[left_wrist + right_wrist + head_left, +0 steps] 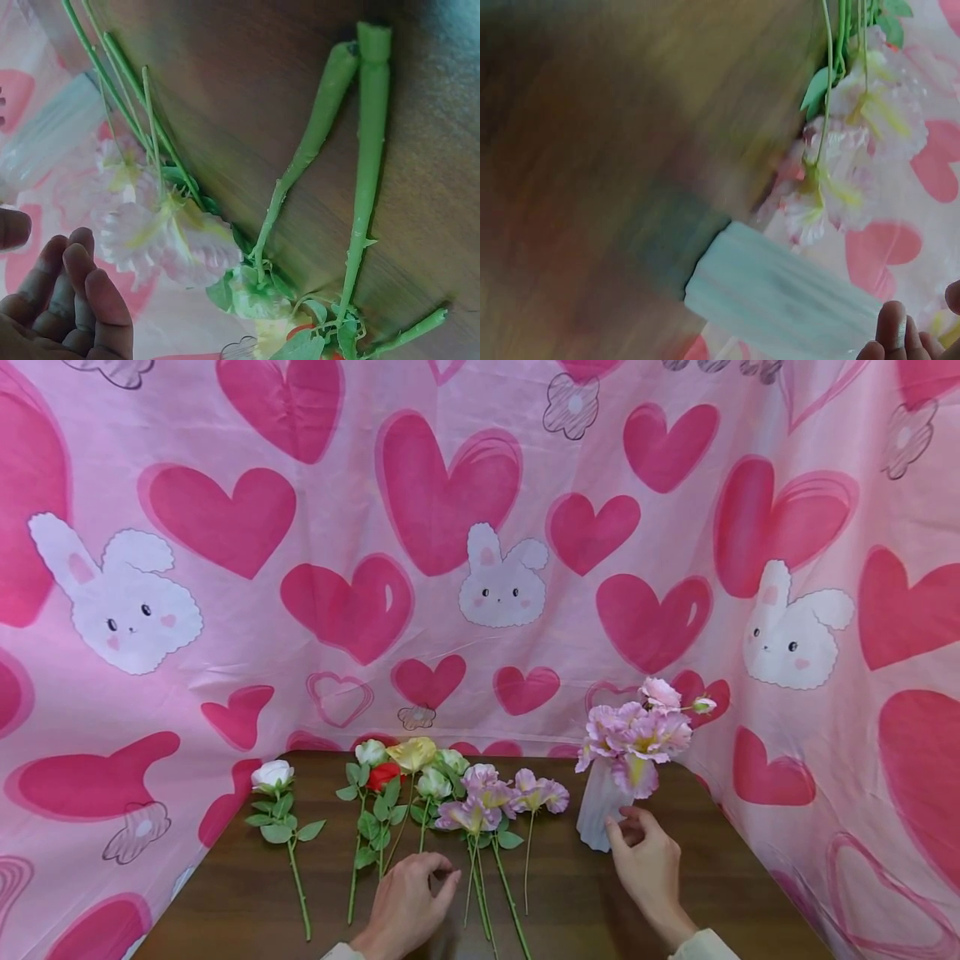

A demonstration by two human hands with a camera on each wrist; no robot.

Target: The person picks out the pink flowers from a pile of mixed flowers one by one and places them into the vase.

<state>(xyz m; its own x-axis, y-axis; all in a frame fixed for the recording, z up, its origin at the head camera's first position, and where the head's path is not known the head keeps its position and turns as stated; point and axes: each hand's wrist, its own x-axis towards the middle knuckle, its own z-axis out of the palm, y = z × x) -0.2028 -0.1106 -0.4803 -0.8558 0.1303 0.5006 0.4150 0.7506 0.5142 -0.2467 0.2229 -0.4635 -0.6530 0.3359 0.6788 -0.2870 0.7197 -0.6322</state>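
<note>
A white ribbed vase (597, 810) stands at the right of the table, holding pink-purple ruffled flowers (633, 733) and a pale pink rose (661, 693). My right hand (648, 864) is at the vase's right side, fingers loosely bent and thumb right at its wall, gripping nothing. In the right wrist view its fingertips appear by the vase's (780, 292) upper end. My left hand (408, 893) hovers over the table's front, thumb and fingers apart and nothing between them. Beyond it lie pink-purple flowers (472, 806), their bare stems (124, 90) pointing towards me.
More stems lie in a row: a red rose (385, 776), a yellow flower (412, 753) and several white roses (433, 783). A single white rose (272, 777) lies apart at the left. Pink heart-print cloth (442, 652) hangs around the brown wooden table (225, 893).
</note>
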